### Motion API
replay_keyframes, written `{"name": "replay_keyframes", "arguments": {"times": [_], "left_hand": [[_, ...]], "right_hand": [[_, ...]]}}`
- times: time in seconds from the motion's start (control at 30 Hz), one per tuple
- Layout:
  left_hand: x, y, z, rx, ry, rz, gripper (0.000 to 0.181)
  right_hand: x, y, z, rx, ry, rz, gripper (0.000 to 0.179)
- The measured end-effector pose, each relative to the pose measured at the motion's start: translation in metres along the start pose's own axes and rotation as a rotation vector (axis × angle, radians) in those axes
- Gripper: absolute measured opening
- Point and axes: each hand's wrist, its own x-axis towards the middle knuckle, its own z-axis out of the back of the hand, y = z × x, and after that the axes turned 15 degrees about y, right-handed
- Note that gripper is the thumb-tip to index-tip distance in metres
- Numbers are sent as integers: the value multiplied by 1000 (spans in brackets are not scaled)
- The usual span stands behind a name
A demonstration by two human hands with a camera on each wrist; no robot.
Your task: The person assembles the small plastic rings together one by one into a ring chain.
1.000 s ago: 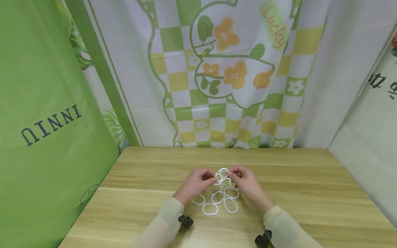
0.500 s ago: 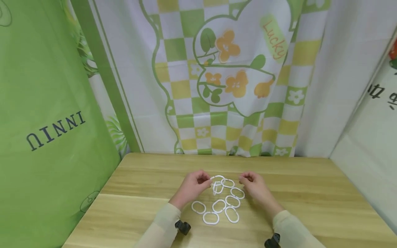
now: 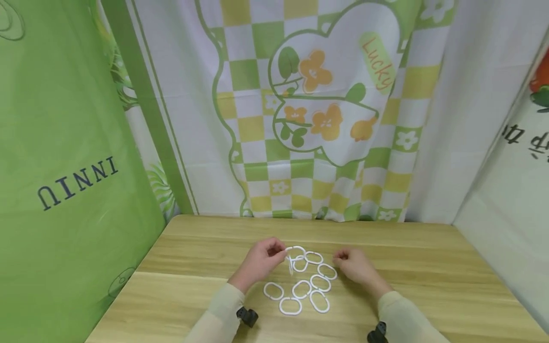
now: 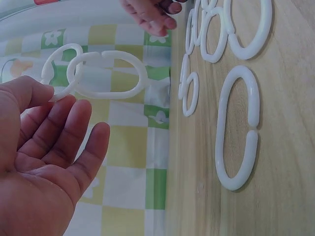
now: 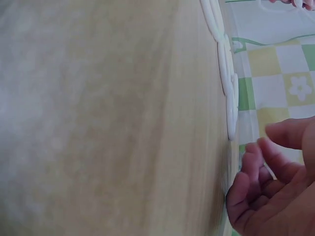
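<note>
Between its thumb and fingertips, my left hand (image 3: 261,262) pinches a white plastic oval curtain ring (image 4: 63,46). A second curtain ring (image 4: 143,76), split by a small gap, is linked through it and hangs above the table. Several more such rings lie on the wood; one split ring (image 4: 221,128) is closest to the left wrist camera. At the right of these rings is my right hand (image 3: 359,267), its fingers loosely bent and nothing between them. In the right wrist view its thumb stands apart from the fingertips.
The wooden table (image 3: 411,286) extends to both sides of the rings. Behind its far edge hangs a checked curtain (image 3: 300,166). Green fabric (image 3: 77,143) stands at the left, and a pale cloth (image 3: 510,228) at the right.
Both hands were together at the rings one second ago. The right hand has let go and drawn back right; the left has moved slightly left with the linked rings. The head view has shifted.
</note>
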Motion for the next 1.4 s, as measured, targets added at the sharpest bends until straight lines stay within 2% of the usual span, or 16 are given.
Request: {"name": "replay_keyframes", "arguments": {"times": [0.2, 0.4, 0.63, 0.73, 0.87, 1.0, 1.17, 1.4], "left_hand": [[-4, 2, 0, 0, -7, -1, 4], [-1, 3, -6, -12, 13, -17, 6], [-4, -4, -7, -17, 40, 21, 8], [-5, -5, -5, -15, 46, 40, 7], [-4, -4, -5, -4, 53, 29, 8], [-2, -4, -7, 4, 58, 8, 11], [-2, -6, -7, 4, 58, 27, 10], [-3, -8, -8, 2, 63, 39, 9]], "right_hand": [[1, 2, -5, -60, 73, -14, 7], [3, 5, -3, -154, 130, -16, 8], [11, 12, -5, -186, 175, 0, 12], [15, 15, -7, -198, 177, 14, 14], [18, 15, -10, -208, 169, 22, 18], [17, 15, -11, -204, 197, -9, 19], [14, 18, -12, -211, 235, -15, 19], [9, 13, -11, -188, 169, 46, 16]]}}
